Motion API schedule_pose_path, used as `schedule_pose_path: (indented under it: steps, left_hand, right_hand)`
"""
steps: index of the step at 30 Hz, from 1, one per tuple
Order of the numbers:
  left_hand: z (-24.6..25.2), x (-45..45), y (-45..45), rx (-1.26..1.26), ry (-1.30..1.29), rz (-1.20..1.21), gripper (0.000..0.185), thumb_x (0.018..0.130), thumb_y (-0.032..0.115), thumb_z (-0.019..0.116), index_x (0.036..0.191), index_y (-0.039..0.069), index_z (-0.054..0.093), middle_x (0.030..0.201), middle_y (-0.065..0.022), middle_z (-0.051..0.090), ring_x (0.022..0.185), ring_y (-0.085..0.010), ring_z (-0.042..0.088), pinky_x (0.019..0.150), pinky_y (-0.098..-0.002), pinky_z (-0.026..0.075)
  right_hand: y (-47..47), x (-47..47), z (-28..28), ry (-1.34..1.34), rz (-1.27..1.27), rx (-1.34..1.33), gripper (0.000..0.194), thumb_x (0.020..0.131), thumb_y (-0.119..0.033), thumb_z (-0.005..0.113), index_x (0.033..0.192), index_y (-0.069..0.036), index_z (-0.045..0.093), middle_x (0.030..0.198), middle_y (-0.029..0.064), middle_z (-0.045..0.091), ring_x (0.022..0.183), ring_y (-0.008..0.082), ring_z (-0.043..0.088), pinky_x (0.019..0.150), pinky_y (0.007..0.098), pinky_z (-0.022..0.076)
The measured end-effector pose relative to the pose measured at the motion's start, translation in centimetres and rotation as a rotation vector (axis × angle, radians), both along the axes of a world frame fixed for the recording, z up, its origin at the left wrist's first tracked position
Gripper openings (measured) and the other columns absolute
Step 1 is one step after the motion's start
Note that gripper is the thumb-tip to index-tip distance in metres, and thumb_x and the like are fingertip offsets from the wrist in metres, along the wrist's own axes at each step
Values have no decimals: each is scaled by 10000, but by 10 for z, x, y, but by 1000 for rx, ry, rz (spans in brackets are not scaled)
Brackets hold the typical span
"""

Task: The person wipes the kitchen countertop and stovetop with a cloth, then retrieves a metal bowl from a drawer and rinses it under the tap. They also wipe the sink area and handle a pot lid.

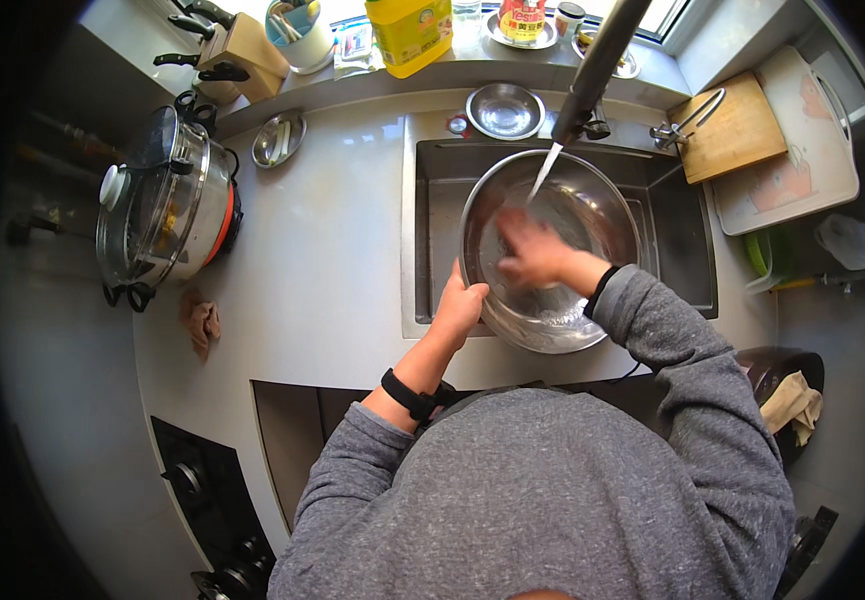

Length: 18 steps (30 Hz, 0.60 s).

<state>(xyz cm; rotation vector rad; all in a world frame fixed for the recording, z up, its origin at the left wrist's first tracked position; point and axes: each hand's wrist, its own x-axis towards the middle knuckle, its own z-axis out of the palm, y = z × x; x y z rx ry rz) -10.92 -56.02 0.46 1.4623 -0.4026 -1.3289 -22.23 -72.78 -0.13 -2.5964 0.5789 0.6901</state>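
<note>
A large stainless steel basin [616, 196] is held over the sink [443, 217], tilted towards me. My left hand [462, 301] grips its left rim, the thumb on the near side. Inside the basin my right hand [533, 251] is blurred by motion, its fingers spread near the inner wall. Whether it holds anything there cannot be made out. Water runs from the dark faucet [578, 105] into the basin, and a little water shines at the basin's near side.
A small steel bowl [506, 111] stands behind the sink. To the left are a glass-lidded steamer pot [169, 202], a dish with pale green-white pieces [280, 140] and a brown cloth [203, 324]. A wooden cutting board [732, 127] leans at the right. An oil jug [411, 34] is on the sill.
</note>
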Motion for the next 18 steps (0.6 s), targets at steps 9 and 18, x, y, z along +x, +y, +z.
schedule_pose_path:
  steps: [9, 18]
  left_hand:
    - [-11, 25, -8, -108, -96, 115, 577, 787, -27, 469, 1351, 69, 399, 1114, -120, 596, 981, -214, 575, 860, -319, 464]
    - [-4, 14, -9, -119, -2, 68, 491, 807, -17, 487, 1293, 32, 437, 1149, -103, 578, 1046, -192, 545, 899, -314, 442]
  right_hand:
    - [19, -46, -27, -43, 195, 202, 831, 872, -316, 581, 1509, -115, 85, 1566, 195, 13, 1427, 442, 60, 1126, 566, 170]
    - [-50, -2, -5, -110, 9, -221, 831, 869, -429, 571, 1505, -103, 147, 1554, 144, 181, 1436, 313, 165, 1134, 521, 177]
